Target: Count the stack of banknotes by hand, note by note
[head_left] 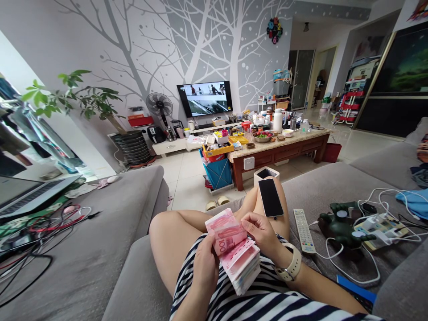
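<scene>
A thick stack of banknotes (239, 263), with pink 100 notes on top, lies over my lap on the striped cloth. My left hand (204, 263) is closed on the stack's left side, its thumb over the notes and its other fingers hidden beneath. A raised 100 note (227, 229) tilts up from the stack. Its right edge is pinched between the thumb and fingers of my right hand (261, 229). A cream watch (290, 266) is strapped around my right wrist. Just beyond that hand, a phone (270, 198) with a dark screen rests on my leg.
On the grey sofa to the right are a remote control (303, 232), a dark green figure (343, 227) and a power strip (381, 232) with white cables. Tangled cables (43, 240) and a laptop (30, 191) lie at left. A crowded coffee table (281, 147) stands ahead.
</scene>
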Action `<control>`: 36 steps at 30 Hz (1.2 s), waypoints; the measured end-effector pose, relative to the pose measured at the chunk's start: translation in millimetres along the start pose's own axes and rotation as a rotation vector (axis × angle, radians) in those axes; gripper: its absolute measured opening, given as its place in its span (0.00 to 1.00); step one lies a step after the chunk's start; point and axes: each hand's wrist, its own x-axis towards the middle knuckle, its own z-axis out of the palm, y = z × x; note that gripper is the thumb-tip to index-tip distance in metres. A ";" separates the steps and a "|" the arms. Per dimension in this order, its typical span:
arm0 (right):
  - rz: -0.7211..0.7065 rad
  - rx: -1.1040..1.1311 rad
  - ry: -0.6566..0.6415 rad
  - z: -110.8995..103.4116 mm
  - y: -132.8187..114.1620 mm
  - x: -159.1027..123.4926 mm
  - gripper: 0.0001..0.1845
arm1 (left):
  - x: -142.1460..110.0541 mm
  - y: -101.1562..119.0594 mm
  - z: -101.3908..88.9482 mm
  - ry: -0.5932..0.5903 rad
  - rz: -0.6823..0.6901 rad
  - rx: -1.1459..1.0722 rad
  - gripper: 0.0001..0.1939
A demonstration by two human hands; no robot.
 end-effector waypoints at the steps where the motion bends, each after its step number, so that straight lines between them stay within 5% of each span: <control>1: -0.001 0.005 -0.002 -0.2 0.3 -0.4 0.18 | -0.2 -0.2 -0.3 0.002 0.003 0.006 0.05; 14: 0.068 0.055 -0.052 -1.9 11.0 -0.1 0.25 | 11.2 -15.8 -11.7 0.051 -0.010 -0.069 0.13; 22: 0.068 -0.085 0.084 -4.0 12.5 5.3 0.21 | 2.8 -10.1 -7.4 -0.071 -0.097 -0.050 0.13; 28: 0.064 -0.103 0.061 -4.4 15.7 5.6 0.22 | 1.0 -10.5 -7.1 -0.117 -0.114 -0.041 0.14; 36: 0.028 -0.121 0.069 -4.3 18.3 4.2 0.20 | 2.5 -10.0 -6.5 -0.006 -0.029 0.036 0.14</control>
